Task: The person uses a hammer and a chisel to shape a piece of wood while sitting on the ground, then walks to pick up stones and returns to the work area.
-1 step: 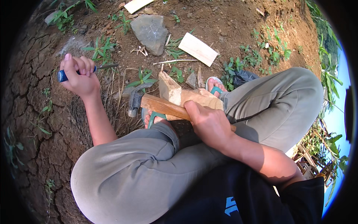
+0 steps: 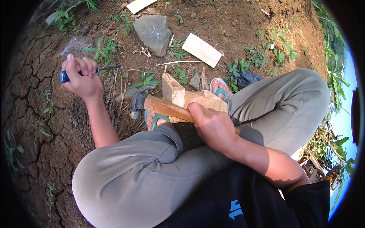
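Observation:
My left hand (image 2: 83, 78) is raised at the left with its fingers wrapped round a blue-handled chisel (image 2: 64, 77). The chisel's narrow metal blade points right, away from the wood. Lower and to the right, my right hand (image 2: 215, 127) grips the wooden handle of a hammer (image 2: 167, 107). The hammer's dark metal head is at the left end, close to my foot. Just behind the hammer lies a partly carved wood block (image 2: 203, 99), with an upright part at its left. The hammer handle and my right hand cover some of the block's near side.
A flat pale wood piece (image 2: 202, 50) lies beyond the block, near a large grey stone (image 2: 153, 34). Another pale piece (image 2: 140, 5) is at the far edge. My bent legs (image 2: 125, 171) and sandalled feet frame the work. Weeds and cracked soil surround them.

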The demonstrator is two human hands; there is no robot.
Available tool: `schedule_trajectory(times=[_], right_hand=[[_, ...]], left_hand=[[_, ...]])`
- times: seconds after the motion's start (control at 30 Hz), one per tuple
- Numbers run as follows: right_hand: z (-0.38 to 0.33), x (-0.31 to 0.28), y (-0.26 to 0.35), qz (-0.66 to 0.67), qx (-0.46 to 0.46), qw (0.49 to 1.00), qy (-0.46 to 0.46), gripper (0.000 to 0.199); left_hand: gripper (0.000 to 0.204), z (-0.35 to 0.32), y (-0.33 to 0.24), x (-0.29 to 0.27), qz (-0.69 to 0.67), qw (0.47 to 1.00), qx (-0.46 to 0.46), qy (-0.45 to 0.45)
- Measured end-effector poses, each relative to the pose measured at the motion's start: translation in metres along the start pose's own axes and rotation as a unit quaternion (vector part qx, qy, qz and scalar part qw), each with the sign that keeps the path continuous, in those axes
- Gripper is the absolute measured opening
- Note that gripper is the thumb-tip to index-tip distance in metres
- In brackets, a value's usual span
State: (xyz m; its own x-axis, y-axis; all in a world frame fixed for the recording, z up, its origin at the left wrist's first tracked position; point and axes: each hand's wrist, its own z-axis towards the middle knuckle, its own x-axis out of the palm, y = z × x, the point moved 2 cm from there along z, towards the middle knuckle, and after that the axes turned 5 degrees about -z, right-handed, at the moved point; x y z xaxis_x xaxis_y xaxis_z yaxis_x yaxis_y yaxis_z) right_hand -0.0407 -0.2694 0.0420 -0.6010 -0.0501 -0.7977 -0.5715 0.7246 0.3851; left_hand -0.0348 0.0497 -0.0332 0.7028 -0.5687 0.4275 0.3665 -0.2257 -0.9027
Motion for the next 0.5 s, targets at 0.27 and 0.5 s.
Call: schedule_trajectory(times=[0.27,0.5], right_hand=[[-0.006,0.000,0.005,0.004,-0.044,0.999,0.005,0.025],[-0.008,-0.002,-0.006,-0.013,-0.008,0.999,0.038,0.022]], left_hand=[[0.036,-0.005,0.006,0.005,0.011,1.000,-0.017,0.008],[0.035,-0.010,0.007,0.003,0.036,0.999,-0.021,0.006]])
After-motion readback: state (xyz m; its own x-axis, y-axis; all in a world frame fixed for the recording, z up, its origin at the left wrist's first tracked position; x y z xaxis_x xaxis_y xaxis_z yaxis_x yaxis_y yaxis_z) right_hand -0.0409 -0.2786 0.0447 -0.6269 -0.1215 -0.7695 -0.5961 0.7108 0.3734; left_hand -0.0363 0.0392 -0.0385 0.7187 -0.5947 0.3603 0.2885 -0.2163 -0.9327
